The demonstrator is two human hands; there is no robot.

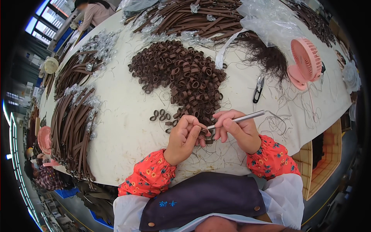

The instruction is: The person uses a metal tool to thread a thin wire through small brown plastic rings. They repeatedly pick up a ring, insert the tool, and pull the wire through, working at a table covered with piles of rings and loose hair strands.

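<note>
My left hand (184,140) pinches a small brown leather loop (203,132) between thumb and fingers. In my right hand (240,130) is a slim silver metal pick (251,116); its working end meets the loop, while its other end is thin and bent. Just beyond both hands spreads a large heap of brown leather loops (189,77). Several loose loops (160,115) lie apart, left of the heap. The loop's inside is mostly hidden by my fingers.
Black thread snips (258,89) and a pink fan (305,62) stand to the right, near tangled dark threads (266,54). Bundles of brown straps (73,127) lie left, more straps (197,19) at the back, with clear plastic (270,23). A yellowish crate (326,154) sits below the table's right edge.
</note>
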